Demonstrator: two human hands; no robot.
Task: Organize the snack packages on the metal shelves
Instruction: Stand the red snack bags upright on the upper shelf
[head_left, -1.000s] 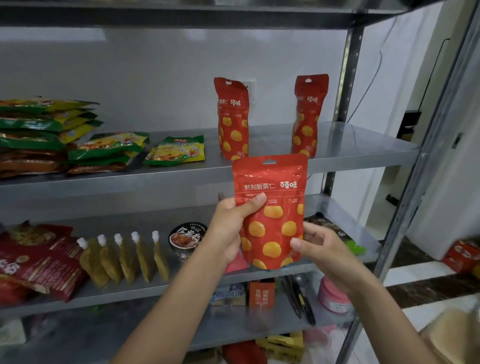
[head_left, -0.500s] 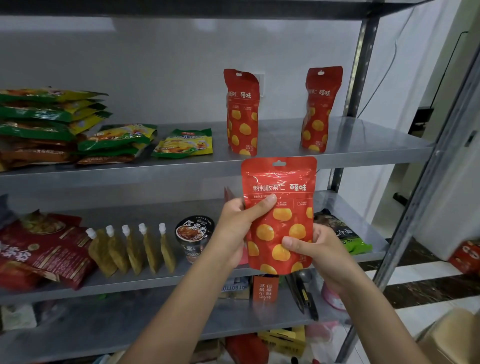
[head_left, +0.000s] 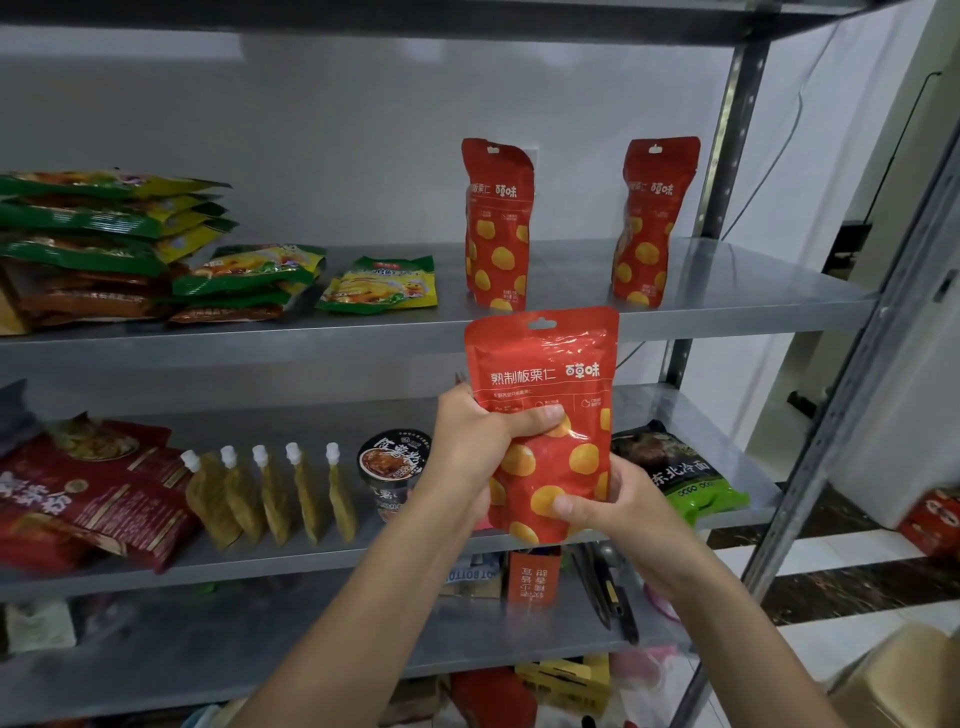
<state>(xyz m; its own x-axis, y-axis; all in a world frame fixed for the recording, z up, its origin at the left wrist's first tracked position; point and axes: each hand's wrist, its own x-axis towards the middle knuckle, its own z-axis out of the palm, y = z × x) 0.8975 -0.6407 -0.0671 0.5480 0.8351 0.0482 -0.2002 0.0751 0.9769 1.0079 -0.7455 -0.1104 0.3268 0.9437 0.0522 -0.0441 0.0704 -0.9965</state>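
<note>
A red chestnut pouch with yellow dots is held upright in front of the shelves, its top just below the upper shelf's front edge. My left hand grips its left side, thumb across the front. My right hand holds its lower right corner, fingers curled round it. Two matching red pouches stand upright on the upper shelf: one in the middle, one to the right.
Green and yellow packs are stacked at the upper shelf's left, with one flat pack beside them. The middle shelf holds red bags, several spouted pouches, a noodle cup and a green noodle pack. A metal upright stands right.
My left thumb has slid lower on the pouch and squeezes its middle. My right hand has closed further round the lower corner. The pouch stays at about the same height.
</note>
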